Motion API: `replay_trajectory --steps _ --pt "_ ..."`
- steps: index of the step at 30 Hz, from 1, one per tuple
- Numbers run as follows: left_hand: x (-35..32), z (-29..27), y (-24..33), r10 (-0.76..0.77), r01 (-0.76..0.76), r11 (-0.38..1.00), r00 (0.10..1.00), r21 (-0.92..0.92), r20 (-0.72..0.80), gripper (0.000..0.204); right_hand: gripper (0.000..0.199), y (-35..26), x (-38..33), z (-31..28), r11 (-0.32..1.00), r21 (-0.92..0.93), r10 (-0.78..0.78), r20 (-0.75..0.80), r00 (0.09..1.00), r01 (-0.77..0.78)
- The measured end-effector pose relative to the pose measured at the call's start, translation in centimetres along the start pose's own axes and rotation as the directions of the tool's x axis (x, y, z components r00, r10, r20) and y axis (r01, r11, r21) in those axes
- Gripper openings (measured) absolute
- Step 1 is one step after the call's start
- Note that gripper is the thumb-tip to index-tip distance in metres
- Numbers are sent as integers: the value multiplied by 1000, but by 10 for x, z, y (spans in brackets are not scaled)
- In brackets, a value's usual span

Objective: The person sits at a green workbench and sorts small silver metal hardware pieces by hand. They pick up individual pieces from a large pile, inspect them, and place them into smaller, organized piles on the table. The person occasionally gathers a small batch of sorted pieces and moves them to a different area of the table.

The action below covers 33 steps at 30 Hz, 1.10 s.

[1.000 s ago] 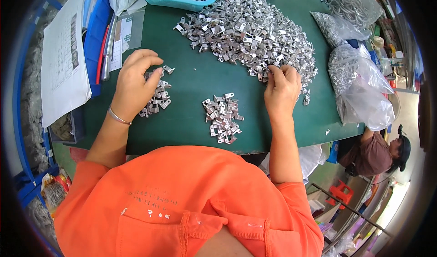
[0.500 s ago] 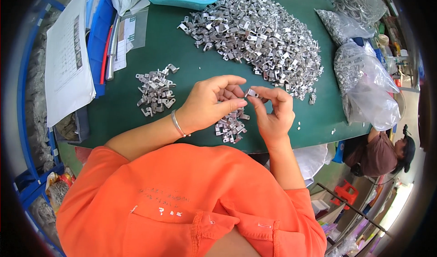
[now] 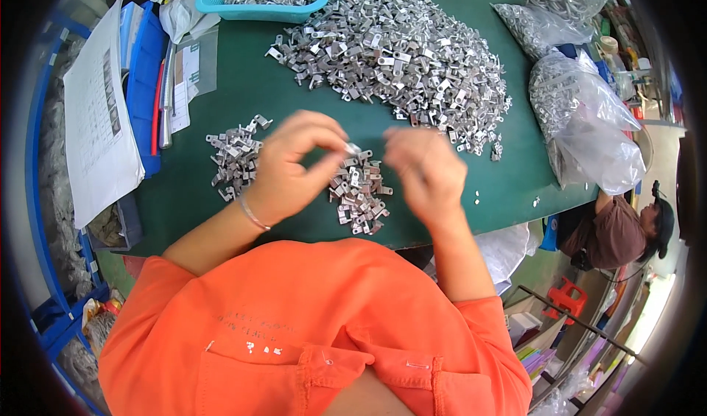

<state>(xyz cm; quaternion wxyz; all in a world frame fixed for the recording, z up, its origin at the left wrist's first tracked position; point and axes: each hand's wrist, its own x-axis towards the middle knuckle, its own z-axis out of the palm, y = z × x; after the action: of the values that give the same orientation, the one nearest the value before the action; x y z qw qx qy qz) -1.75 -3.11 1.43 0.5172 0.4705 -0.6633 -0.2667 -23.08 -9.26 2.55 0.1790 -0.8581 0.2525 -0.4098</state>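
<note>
My left hand (image 3: 291,169) pinches a small metal bracket (image 3: 353,149) between thumb and index finger, above the near end of the table. Below and between my hands lies a small pile of bent metal brackets (image 3: 361,201). Another small pile of brackets (image 3: 234,158) sits left of my left hand, partly covered by it. My right hand (image 3: 427,173) hovers at the near edge of the large heap of brackets (image 3: 398,47); its fingers are blurred by motion, and whether anything is in them cannot be made out.
A turquoise basket (image 3: 265,11) of metal parts stands at the far left. Blue bins (image 3: 143,84) and paper sheets (image 3: 103,121) line the left side. Clear plastic bags of parts (image 3: 582,121) lie along the right edge. A person in a brown shirt (image 3: 615,232) is beyond the table at right.
My hands have drawn apart. The bracket that was between both hands is now at my left fingertips, and my left hand has shifted left. The whole view has shifted slightly.
</note>
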Motion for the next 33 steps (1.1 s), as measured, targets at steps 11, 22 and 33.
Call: replay_trajectory --steps 11,22,33 --pt "-20 -82 -24 -168 224 827 974 517 -154 13 11 70 17 -2 827 -444 213 -320 923 -345" --pt "1 14 3 -411 414 816 906 -404 97 21 8 18 15 -25 487 675 792 -74 606 -554" --pt "-10 25 -11 -303 303 903 952 -304 49 12 16 7 19 8 987 65 149 7 989 -149"
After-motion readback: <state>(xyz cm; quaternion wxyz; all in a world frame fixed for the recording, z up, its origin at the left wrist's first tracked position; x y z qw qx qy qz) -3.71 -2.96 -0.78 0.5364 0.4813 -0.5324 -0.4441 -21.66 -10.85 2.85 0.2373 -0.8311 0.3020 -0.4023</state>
